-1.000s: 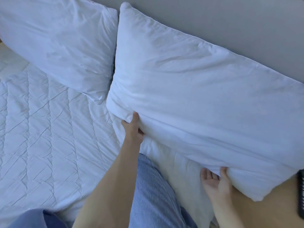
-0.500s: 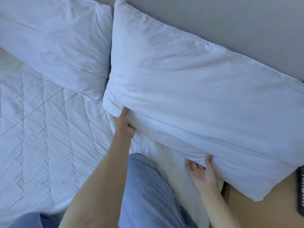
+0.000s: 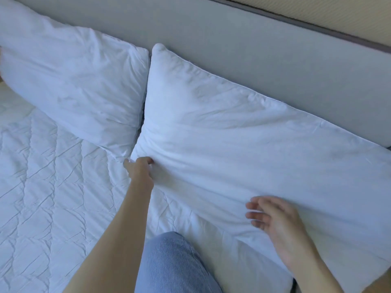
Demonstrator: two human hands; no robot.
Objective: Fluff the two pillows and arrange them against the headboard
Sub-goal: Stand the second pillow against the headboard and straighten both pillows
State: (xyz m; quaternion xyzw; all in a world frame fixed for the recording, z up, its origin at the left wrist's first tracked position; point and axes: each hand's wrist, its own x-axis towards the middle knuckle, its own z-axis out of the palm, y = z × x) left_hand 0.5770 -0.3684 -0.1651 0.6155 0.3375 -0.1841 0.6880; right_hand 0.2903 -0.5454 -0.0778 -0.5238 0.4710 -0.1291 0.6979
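Note:
Two white pillows lean against the grey headboard (image 3: 264, 60). The left pillow (image 3: 72, 87) rests at the upper left. The right pillow (image 3: 243, 144) lies beside it, their inner edges touching. My left hand (image 3: 140, 169) pinches the right pillow's lower left corner. My right hand (image 3: 277, 220) hovers over that pillow's lower edge, blurred, fingers apart, holding nothing.
A white quilted mattress cover (image 3: 46, 197) fills the left side. My knee in blue jeans (image 3: 173, 265) rests on the bed at the bottom centre. A beige wall strip (image 3: 338, 11) runs above the headboard.
My right hand came out from under the right pillow and now floats open above its edge. My left hand stays on the corner. The view has tilted up, showing more headboard.

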